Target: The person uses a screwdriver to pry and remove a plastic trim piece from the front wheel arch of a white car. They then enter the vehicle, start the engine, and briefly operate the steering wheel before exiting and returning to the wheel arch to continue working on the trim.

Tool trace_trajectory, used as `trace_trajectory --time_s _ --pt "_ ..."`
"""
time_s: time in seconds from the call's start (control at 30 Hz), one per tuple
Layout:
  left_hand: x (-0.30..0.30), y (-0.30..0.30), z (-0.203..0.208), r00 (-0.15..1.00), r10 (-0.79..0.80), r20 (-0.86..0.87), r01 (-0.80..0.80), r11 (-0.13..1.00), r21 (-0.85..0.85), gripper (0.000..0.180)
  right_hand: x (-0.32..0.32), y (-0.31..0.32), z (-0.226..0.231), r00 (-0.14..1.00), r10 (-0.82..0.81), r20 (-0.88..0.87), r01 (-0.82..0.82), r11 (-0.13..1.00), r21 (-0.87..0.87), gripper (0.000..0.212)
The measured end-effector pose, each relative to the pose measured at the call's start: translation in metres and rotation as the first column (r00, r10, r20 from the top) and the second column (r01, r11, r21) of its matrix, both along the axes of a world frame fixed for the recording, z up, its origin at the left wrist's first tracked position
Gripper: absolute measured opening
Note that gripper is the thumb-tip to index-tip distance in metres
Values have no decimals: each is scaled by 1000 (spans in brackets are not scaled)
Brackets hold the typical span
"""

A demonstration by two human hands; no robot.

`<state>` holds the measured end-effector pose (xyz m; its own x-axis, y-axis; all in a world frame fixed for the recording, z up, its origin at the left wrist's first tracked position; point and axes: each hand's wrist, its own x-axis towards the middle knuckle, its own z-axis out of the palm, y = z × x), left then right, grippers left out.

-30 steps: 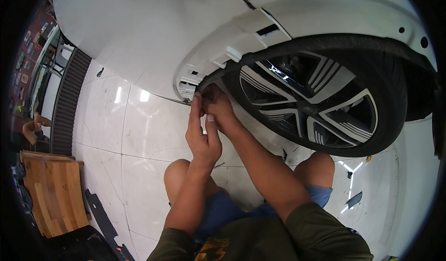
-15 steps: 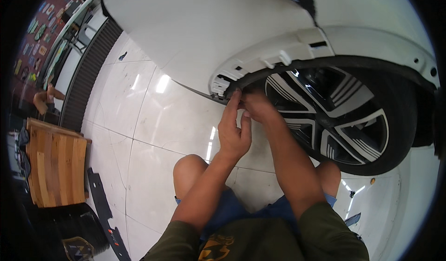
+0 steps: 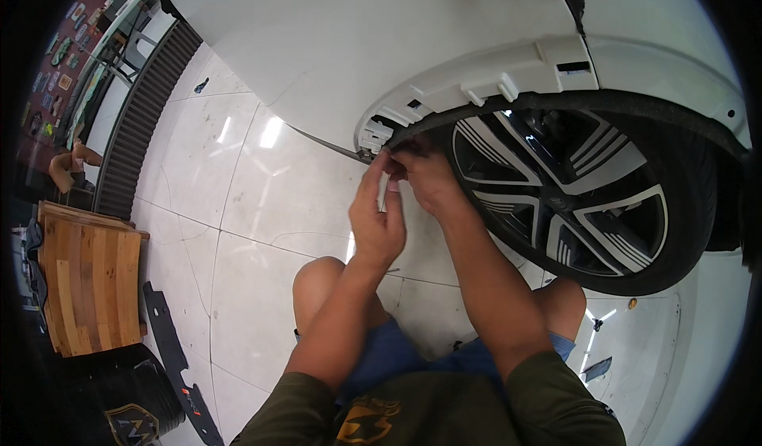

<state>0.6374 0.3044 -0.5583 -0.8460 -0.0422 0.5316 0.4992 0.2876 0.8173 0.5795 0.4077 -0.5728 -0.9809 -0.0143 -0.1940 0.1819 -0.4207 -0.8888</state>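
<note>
Both hands are at the lower front corner of a white car's wheel arch. My left hand (image 3: 378, 217) has its fingers stretched up toward the lower end of the white clip bracket (image 3: 452, 97), the thumb apart from them. My right hand (image 3: 429, 178) is beside it, fingers bent in at the edge of the black wheel arch liner (image 3: 548, 101). Its fingertips are partly hidden, and I cannot make out what they hold. The white bumper (image 3: 317, 41) spreads above and left of my hands. The wheel (image 3: 556, 201), with a black and silver rim, stands just right of my right forearm.
A wooden slatted box (image 3: 95, 279) and a black drum (image 3: 127, 398) stand at the left. A long dark trim strip (image 3: 178, 359) lies on the white tiled floor (image 3: 246, 263). Small bits lie at the lower right, among them a yellowish round piece (image 3: 633, 304).
Both hands have shifted slightly left in the picture, staying at the arch corner. The bracket and the rest of the car have shifted a little too, as the view moved.
</note>
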Motion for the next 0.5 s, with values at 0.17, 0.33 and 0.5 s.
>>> trace_trajectory --time_s 0.17,0.33,0.5 --pt "-6 0 -7 996 -55 76 48 994 95 39 2 -8 -4 985 -94 -143 109 989 103 16" --pt "-6 -6 -2 968 -163 191 98 945 313 39 5 -6 3 995 3 104 12 991 -136 16" --pt "-9 -6 -1 976 -85 203 36 971 238 36 3 -6 3 998 -65 -25 67 991 119 16"
